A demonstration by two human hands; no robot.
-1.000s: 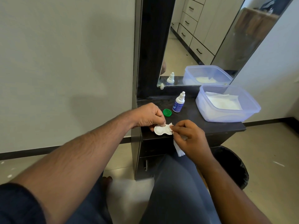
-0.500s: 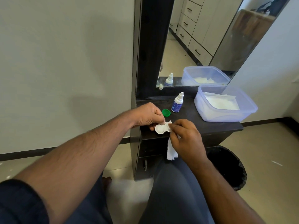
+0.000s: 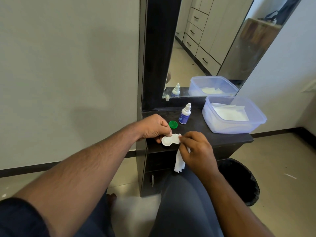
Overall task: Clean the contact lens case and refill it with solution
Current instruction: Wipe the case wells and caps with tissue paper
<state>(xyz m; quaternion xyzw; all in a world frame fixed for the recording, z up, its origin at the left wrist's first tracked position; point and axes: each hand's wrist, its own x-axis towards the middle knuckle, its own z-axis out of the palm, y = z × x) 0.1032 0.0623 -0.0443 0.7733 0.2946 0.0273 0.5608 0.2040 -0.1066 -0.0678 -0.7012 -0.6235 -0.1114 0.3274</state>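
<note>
My left hand [image 3: 153, 127] pinches the left end of a white contact lens case [image 3: 169, 140], held just above the front edge of the black dresser top [image 3: 196, 132]. My right hand [image 3: 196, 149] pinches a white tissue [image 3: 179, 162] against the case's right well; the tissue's loose end hangs down below the hand. A green cap [image 3: 173, 124] lies on the dresser behind the case. Beside the cap stands a small solution bottle [image 3: 184, 114] with a blue label and a white nozzle.
A clear lavender tub [image 3: 234, 115] holding white tissues sits at the dresser's right. A mirror [image 3: 213, 48] rises behind it. A black bin [image 3: 239, 182] stands on the floor to the right of my knee [image 3: 184, 202]. The wall is at left.
The tissue's loose end has dropped and now hangs longer below my right hand. Both hands stay on the case, shifted slightly with the camera's move.
</note>
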